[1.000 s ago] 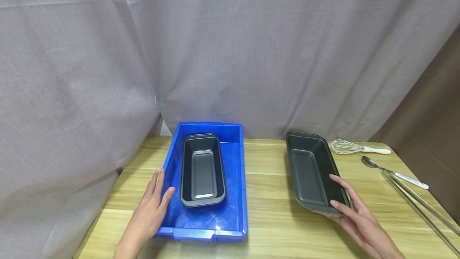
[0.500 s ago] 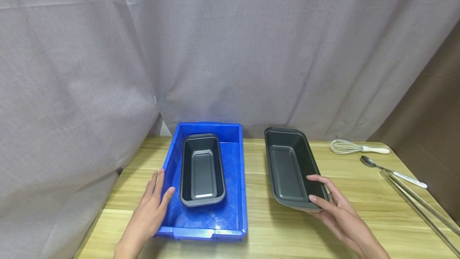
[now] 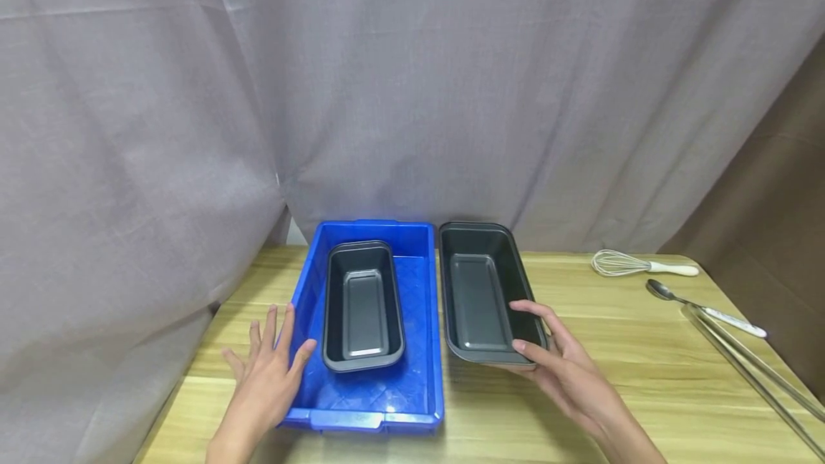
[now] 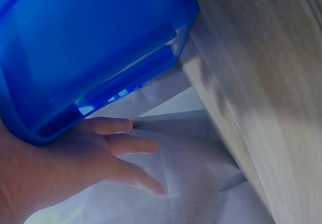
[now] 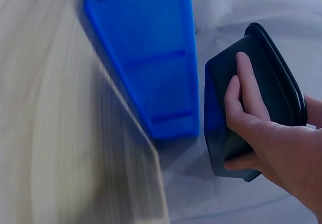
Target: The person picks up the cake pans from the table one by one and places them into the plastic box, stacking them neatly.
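Note:
My right hand [image 3: 567, 371] grips a dark loaf pan [image 3: 477, 299] by its near right corner, thumb and a finger inside, other fingers spread under and along its outer wall. In the right wrist view this loaf pan [image 5: 226, 98] is raised above the table, beside the blue bin [image 5: 156, 63]. A second dark loaf pan [image 3: 365, 313] lies inside the blue bin [image 3: 380, 418], toward its left side. My left hand [image 3: 261, 371] rests at the bin's left rim with fingers spread; the left wrist view shows the fingers straight along the bin's outside.
On the right of the wooden table [image 3: 619, 349] lie a whisk [image 3: 644, 264] with a white handle, a spoon [image 3: 705, 310] with a pale handle, and long metal tongs [image 3: 754, 364]. A grey curtain [image 3: 412, 92] hangs behind the table.
My right hand has carried the loaf pan leftward, from near the whisk to right beside the bin. My left hand's fingers have spread wider at the bin's rim.

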Demonstrator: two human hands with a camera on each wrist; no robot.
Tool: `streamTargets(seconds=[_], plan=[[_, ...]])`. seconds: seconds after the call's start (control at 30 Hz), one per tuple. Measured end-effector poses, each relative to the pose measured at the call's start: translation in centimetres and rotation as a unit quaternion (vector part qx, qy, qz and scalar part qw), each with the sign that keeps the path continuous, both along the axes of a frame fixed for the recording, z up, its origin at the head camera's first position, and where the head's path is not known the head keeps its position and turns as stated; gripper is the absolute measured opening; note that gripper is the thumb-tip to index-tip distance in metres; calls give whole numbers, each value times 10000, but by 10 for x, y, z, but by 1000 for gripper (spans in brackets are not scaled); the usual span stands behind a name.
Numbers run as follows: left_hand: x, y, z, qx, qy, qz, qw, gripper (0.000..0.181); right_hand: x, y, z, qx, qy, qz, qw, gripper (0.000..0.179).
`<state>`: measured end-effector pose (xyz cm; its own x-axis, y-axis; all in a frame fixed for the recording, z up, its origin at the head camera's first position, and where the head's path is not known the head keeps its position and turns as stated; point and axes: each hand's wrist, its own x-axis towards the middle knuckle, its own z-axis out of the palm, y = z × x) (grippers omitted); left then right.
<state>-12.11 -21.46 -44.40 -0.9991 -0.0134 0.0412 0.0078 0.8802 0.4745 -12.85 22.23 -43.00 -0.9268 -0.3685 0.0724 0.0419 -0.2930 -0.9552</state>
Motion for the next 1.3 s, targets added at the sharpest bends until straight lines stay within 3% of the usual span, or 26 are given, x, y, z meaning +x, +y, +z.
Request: streamTargets(seconds=[0.3,0.5,0.73,0.87,1.03,1.3], plan=[[0,0,-1,-8,25,3,10000,76,1,-42,13,277,22,20,9996,57],[1,0,-1,-8,10,-13,10000,77,-1,-71,19,181,-126,56,9997,57],[1,-1,-3,49,104,-66,9999,74,-15,-108,24,479,-304,176,9982,64],[1,-3,-3,57,150,-84,9998,73,-27,-128,22,695,-290,424,9963,66],[1,-4,-2,106,162,-102,9998,72,-39,-149,16,488,-370,751,9953,64],[2,-3,-3,201,190,-140,9995,73,-47,-168,6,683,-408,745,9940,61]])
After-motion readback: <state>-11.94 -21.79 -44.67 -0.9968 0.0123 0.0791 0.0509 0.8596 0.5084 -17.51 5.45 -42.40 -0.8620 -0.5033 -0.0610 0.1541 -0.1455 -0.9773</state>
